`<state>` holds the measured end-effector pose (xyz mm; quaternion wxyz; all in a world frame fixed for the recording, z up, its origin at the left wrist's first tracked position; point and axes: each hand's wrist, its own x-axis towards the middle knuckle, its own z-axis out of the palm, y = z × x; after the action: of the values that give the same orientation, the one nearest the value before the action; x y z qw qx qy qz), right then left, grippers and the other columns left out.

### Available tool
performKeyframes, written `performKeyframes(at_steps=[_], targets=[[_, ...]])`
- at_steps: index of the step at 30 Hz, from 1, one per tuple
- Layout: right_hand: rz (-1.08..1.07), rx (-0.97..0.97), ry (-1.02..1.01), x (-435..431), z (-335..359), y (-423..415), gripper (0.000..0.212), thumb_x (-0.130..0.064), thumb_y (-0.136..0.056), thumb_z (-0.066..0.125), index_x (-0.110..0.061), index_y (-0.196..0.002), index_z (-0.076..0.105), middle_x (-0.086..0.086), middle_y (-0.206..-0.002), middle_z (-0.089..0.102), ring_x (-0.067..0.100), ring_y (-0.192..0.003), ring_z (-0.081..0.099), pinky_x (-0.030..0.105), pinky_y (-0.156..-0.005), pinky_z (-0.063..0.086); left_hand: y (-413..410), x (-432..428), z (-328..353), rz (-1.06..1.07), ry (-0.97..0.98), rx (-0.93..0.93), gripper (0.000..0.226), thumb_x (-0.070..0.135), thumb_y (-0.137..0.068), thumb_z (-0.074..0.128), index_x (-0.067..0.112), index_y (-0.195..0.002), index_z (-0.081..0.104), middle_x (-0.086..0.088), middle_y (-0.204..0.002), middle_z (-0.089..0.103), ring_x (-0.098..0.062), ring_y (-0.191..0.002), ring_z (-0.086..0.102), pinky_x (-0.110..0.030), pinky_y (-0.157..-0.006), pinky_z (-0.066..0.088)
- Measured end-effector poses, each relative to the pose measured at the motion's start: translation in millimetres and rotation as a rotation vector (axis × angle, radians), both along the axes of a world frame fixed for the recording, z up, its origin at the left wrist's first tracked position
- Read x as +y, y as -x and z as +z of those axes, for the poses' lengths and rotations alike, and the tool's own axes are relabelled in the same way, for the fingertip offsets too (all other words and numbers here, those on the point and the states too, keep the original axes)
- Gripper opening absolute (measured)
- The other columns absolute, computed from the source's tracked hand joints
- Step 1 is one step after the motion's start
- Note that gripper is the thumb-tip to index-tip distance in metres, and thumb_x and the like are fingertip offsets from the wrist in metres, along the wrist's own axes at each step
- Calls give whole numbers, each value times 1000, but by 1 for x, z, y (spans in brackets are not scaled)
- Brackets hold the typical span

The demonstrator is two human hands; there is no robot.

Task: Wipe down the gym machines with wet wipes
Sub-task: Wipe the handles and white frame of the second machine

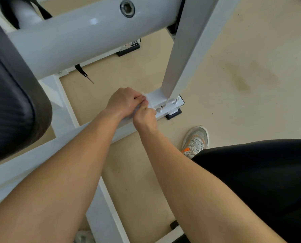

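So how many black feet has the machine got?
3: far foot, middle foot beside the right hand, near foot at the bottom edge. Others may be hidden.

Two bare forearms, each ending in a bare grip: left grip (pixel 127 102), right grip (pixel 145 118). Legwear, 4–5 o'clock: smooth black faintly glossy fabric garment (pixel 260 181). Footwear, 4 o'clock nearer centre: one grey-and-white mesh trainer (pixel 196 140), white laces, orange trim, pale rubber toe rim.

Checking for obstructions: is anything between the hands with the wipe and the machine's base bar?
Nothing visible. The left hand and right hand hold the wipe right on the base bar, beside the upright post.
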<state>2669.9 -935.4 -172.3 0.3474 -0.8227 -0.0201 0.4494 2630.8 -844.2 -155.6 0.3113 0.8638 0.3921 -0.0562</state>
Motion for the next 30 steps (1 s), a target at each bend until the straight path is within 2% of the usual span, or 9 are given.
performKeyframes(at_steps=[5, 8, 10, 16, 18, 22, 24, 26, 30], targets=[[42, -122, -85, -2, -2, -42, 55, -38, -106, 13, -7, -139, 44, 19, -129, 56, 36, -119, 56, 40, -95, 41, -35, -6, 2, -2, 20, -15, 40, 44, -99, 53, 14, -79, 72, -7, -70, 66, -28, -75, 63, -35, -65, 45], [25, -141, -117, -5, -7, -57, 40, -36, -108, 22, -14, -109, 56, 4, -94, 57, 30, -104, 59, 32, -74, 40, -53, -9, 0, 4, 27, -45, 36, 45, -97, 54, 18, -84, 75, -5, -72, 68, -27, -76, 65, -37, -68, 49], [79, -172, -114, -10, -3, -54, 33, -31, -107, 28, -15, -117, 55, 0, -94, 52, 24, -93, 51, 28, -61, 36, -53, -10, 0, 0, 25, -52, 32, 45, -97, 55, 23, -90, 77, -4, -77, 71, -26, -80, 67, -36, -71, 51], [263, -167, -42, -17, 11, -15, 46, -28, -109, 23, -2, -135, 51, 15, -128, 59, 33, -117, 57, 39, -93, 46, 1, -13, 15, 47, -34, -38, 22, 35, -94, 63, 26, -109, 77, -1, -105, 76, -24, -102, 67, -35, -88, 52], [366, -113, -23, -20, 20, 3, 43, -24, -110, 26, 2, -132, 52, 19, -131, 58, 34, -122, 55, 34, -89, 42, 32, -16, 25, 119, -9, -12, 29, 29, -92, 66, 27, -120, 73, 2, -120, 72, -20, -111, 66, -31, -98, 50], [357, -132, -104, -37, 38, 36, 15, -19, -95, 52, -11, -88, 62, 10, -90, 64, 30, -88, 62, 29, -67, 39, 90, -36, 51, 274, -56, -10, 26, 13, -93, 63, 25, -112, 76, 3, -113, 74, -17, -106, 67, -31, -96, 52], [372, -147, -142, -51, 52, 53, 17, -18, -88, 58, -17, -71, 57, 1, -72, 61, 24, -74, 60, 28, -62, 42, 114, -58, 62, 316, -82, -4, 22, 16, -93, 64, 27, -107, 77, 5, -105, 75, -16, -100, 68, -32, -89, 54], [402, -158, -181, -69, 67, 68, 7, -19, -87, 61, -20, -82, 67, -2, -78, 67, 22, -77, 64, 30, -66, 50, 137, -88, 69, 394, -65, -66, 18, 19, -93, 65, 27, -104, 76, 7, -101, 75, -14, -96, 68, -32, -86, 54], [476, -62, -311, -100, 84, 99, 31, -20, -90, 55, -18, -118, 70, -2, -105, 70, 18, -96, 66, 34, -85, 54, 181, -150, 75, 668, 107, -322, 12, 20, -92, 71, 20, -102, 77, 12, -88, 70, -8, -87, 67, -31, -85, 56]])
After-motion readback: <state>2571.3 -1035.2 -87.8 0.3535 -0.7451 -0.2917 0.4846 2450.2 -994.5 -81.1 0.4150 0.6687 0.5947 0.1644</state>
